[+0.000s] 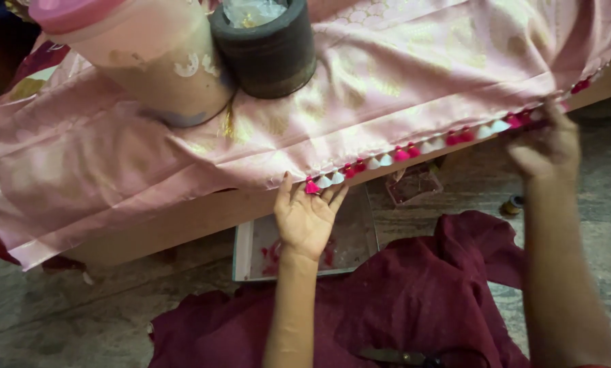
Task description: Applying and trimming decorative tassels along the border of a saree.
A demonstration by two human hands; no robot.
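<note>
Your left hand point(307, 217) was spread, palm up, fingertips touching the pink cloth point(401, 82) at its hem, right by a pink tassel point(311, 186). Your right hand point(547, 144) was closed, pinching the same hem farther along w/ the fingers curled. The cloth lay draped over the table point(203, 215), its tassel edge point(421, 148) of pink & white tassels hanging along the front. On the cloth sat a pink-lidded jar point(148, 58) & a dark round container point(268, 48), touching. A tray point(356, 238) lay on the floor below, near maroon fabric point(414, 300).
</note>
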